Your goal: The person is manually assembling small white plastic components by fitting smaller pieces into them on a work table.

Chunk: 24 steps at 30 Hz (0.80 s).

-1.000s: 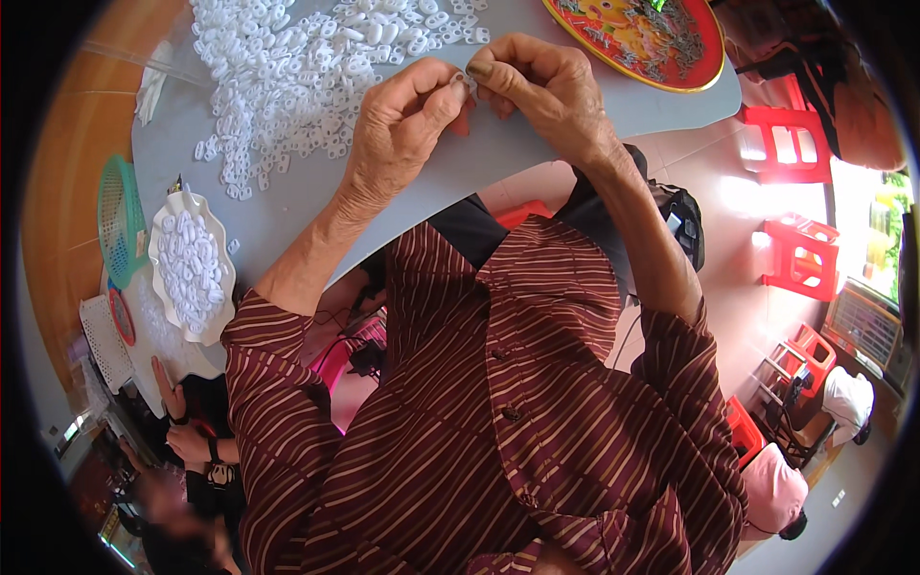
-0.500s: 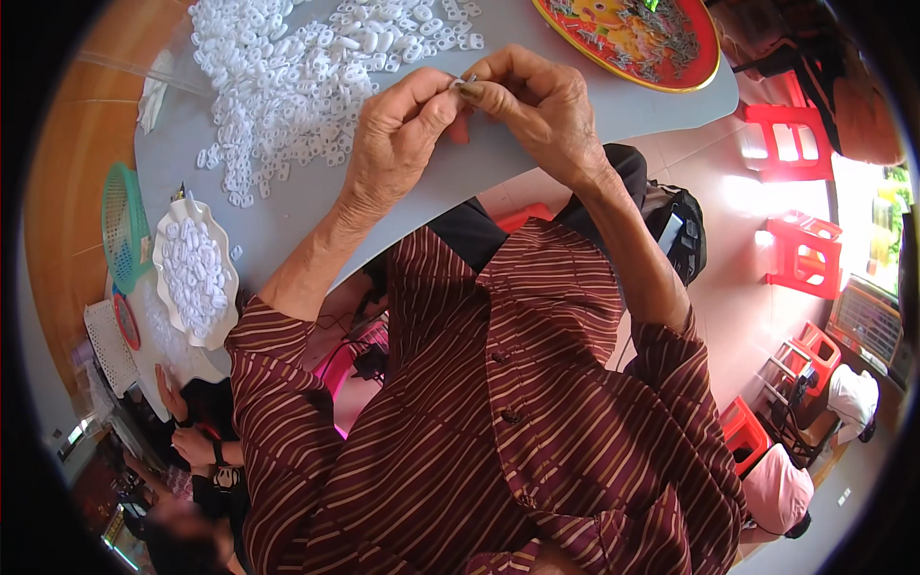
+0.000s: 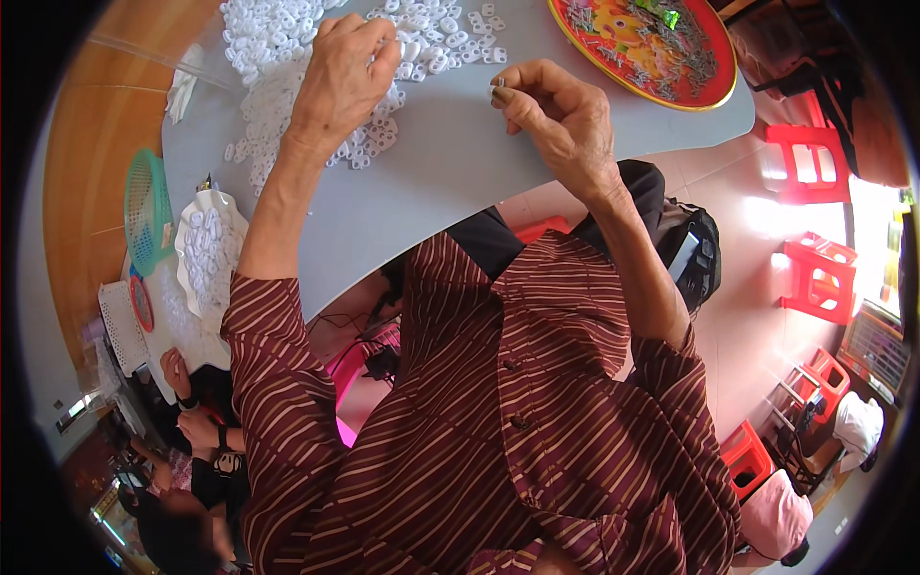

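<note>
My left hand (image 3: 340, 84) is over the pile of small white plastic pieces (image 3: 273, 38), its fingers curled downward and their tips hidden. Whether it holds a piece cannot be seen. Farther right, my right hand (image 3: 567, 120) pinches a tiny silvery metal pin (image 3: 499, 84) between thumb and forefinger, above the bare grey tabletop (image 3: 431, 144). The white pieces are rounded, with holes in them. At the far right of the table, a red round tray (image 3: 644, 81) with a yellow rim holds many similar metal pins and a small green wrapped item (image 3: 661, 13).
At left are a scalloped white dish (image 3: 199, 287) of white pieces and a green basket (image 3: 144, 213). Another person's hands (image 3: 196, 426) show at lower left. Red stools (image 3: 819, 278) stand on the floor at right, near a black bag (image 3: 698, 251).
My hands, together before, are now apart. The left has moved left and away from me onto the white pile. The right stays near its place, still pinching, and the view has shifted slightly.
</note>
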Motion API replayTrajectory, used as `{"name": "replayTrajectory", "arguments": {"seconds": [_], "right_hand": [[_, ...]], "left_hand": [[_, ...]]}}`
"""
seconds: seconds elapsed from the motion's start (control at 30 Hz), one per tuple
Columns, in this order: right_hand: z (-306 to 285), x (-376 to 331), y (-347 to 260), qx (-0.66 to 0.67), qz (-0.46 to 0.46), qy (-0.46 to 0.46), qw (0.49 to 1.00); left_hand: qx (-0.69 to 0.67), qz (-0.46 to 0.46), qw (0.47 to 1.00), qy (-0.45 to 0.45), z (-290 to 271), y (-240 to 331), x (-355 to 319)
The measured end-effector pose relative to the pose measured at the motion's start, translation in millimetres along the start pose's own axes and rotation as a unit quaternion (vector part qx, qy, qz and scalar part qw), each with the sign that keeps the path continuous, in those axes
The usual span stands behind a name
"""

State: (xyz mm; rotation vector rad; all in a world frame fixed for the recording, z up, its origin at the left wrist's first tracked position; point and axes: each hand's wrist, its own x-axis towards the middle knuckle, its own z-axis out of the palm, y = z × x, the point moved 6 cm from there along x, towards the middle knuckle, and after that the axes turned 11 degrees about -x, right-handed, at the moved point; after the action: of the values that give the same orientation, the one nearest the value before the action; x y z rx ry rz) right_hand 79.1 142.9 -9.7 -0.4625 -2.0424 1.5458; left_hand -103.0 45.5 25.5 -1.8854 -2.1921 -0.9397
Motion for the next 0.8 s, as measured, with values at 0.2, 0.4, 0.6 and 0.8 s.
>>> {"name": "replayTrajectory", "arguments": {"seconds": [0.2,0.4,0.6,0.8], "right_hand": [[1,0,1,-0.01,-0.014,0.004,1.0],[1,-1,-1,-0.021,-0.014,-0.005,1.0],[2,-1,-1,-0.015,-0.016,-0.008,1.0],[1,0,0,-0.019,-0.008,-0.007,1.0]], "left_hand": [[0.033,-0.008,0.999,-0.031,12,-6,-4],[-0.008,0.03,0.999,-0.038,12,2,-7],[-0.001,0.028,0.999,-0.037,13,-2,-9],[-0.225,-0.11,0.968,-0.017,6,7,-5]]}}
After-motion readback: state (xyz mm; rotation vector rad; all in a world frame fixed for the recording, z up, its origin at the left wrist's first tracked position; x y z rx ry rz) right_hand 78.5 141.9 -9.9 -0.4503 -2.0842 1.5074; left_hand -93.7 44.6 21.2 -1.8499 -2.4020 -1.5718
